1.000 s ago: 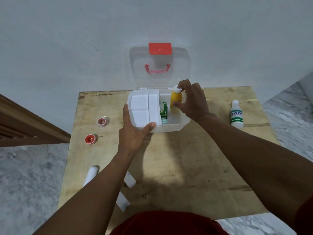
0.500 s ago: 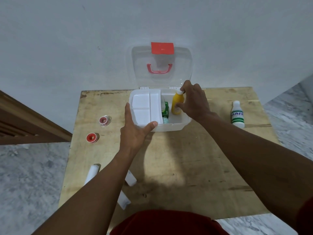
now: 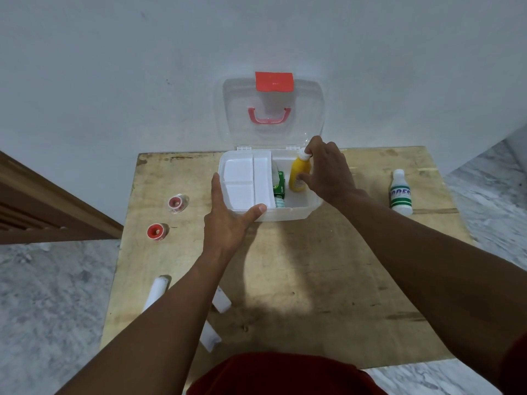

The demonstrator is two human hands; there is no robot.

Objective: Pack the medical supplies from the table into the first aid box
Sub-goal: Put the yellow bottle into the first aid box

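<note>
The white first aid box [image 3: 296, 213] stands open at the table's far edge, its clear lid [image 3: 273, 132] with a red handle leaning on the wall. A white divided tray [image 3: 246, 181] fills its left half. My right hand [image 3: 328, 169] grips a yellow bottle [image 3: 299, 175] with a white cap, lowered tilted into the right half beside a green box [image 3: 280, 186]. My left hand [image 3: 228, 223] clasps the box's front left corner, thumb along the front rim.
A white bottle with green stripes [image 3: 400, 195] stands on the wooden table [image 3: 313, 266] at the right. Two red tape rolls [image 3: 178, 203] [image 3: 156, 231] lie at the left. Three white rolls [image 3: 155, 292] [image 3: 222, 302] [image 3: 209, 339] lie near my left forearm.
My right hand has lowered the yellow bottle from above the rim down into the box's right half and tilted it. My left hand has stayed on the box.
</note>
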